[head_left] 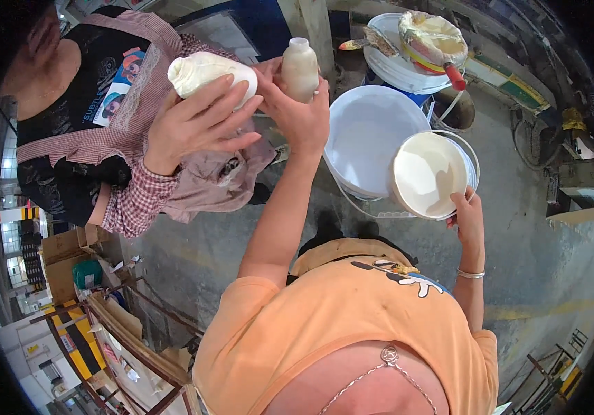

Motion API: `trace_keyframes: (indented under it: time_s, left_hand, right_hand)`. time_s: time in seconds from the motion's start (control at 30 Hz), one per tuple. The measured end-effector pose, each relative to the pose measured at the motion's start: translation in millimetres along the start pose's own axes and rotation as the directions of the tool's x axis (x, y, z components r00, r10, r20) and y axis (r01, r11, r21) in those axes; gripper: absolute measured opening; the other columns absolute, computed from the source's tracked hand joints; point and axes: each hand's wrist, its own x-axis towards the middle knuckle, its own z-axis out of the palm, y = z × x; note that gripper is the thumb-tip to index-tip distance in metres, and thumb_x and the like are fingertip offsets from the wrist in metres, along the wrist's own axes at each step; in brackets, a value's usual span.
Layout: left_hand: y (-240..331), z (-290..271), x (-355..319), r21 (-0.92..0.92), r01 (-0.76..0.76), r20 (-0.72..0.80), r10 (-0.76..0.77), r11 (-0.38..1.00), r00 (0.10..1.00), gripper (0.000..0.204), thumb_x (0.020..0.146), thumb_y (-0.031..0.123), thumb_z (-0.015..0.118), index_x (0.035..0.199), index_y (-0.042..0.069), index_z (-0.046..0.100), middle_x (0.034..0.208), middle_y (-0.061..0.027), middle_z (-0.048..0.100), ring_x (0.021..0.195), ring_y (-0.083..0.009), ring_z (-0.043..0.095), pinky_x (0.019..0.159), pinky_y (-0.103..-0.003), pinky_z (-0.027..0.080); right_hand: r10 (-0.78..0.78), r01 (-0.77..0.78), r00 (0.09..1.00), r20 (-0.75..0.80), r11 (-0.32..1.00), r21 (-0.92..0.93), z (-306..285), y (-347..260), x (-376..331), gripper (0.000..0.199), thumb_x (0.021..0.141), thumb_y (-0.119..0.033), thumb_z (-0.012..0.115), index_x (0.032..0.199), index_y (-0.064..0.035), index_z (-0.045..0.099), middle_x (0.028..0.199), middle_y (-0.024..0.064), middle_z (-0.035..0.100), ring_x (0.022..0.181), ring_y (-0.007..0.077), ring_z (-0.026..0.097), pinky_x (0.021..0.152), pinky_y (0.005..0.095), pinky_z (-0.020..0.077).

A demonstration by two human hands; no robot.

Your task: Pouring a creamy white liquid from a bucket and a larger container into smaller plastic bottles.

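Note:
My left hand (302, 124) is raised at the upper middle, its fingers wrapped round a small cream-coloured bottle (299, 72) with a short neck, held upright. Beside it, a co-worker's hand (203, 128) is spread over a white object (207, 72) with a crumpled, twisted end; its exact kind I cannot tell. This object is close to my left thumb. To the right, my right hand (471, 216) grips the rim of a small white pail (407, 162), tilted so that its pale inside shows. The pail overlaps the edge of a larger white bucket (359, 138).
Behind the bucket stands a lidded white bucket (383, 66), bearing a smeared tub (435, 38), a brush (380, 41) and a red-handled tool (455, 76). The co-worker (76, 138) stands close on the left. A metal-framed rack (131, 339) is at the lower left.

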Motion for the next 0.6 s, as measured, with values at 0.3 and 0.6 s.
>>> trace_keyframes:
  time_s: [0.3,0.6]
  left_hand:
    - [-10,5,-4,0.234,-0.087,0.002,0.089,0.968,0.996,0.103,0.071,0.015,0.078,0.147,-0.008,0.011,0.133,-0.0235,0.043,0.131,-0.0395,0.029,0.108,-0.053,0.015]
    - [60,-10,-52,-0.252,0.105,0.336,-0.015,0.962,0.942,0.107,0.072,0.008,0.078,0.15,0.0,0.006,0.125,-0.0135,0.055,0.108,-0.0272,0.058,0.099,-0.044,0.042]
  right_hand:
    - [0.017,-0.017,1.0,-0.019,1.0,-0.024,-6,-2,-5,0.017,0.087,-0.015,0.053,0.091,0.0008,0.059,0.061,0.0033,0.057,0.039,0.0086,0.05,0.034,0.0221,0.0393]
    - [0.006,-0.006,1.0,-0.018,1.0,-0.007,-29,15,-14,0.016,0.086,-0.015,0.053,0.087,0.0009,0.057,0.06,0.0032,0.054,0.038,0.0101,0.048,0.034,0.0229,0.0393]
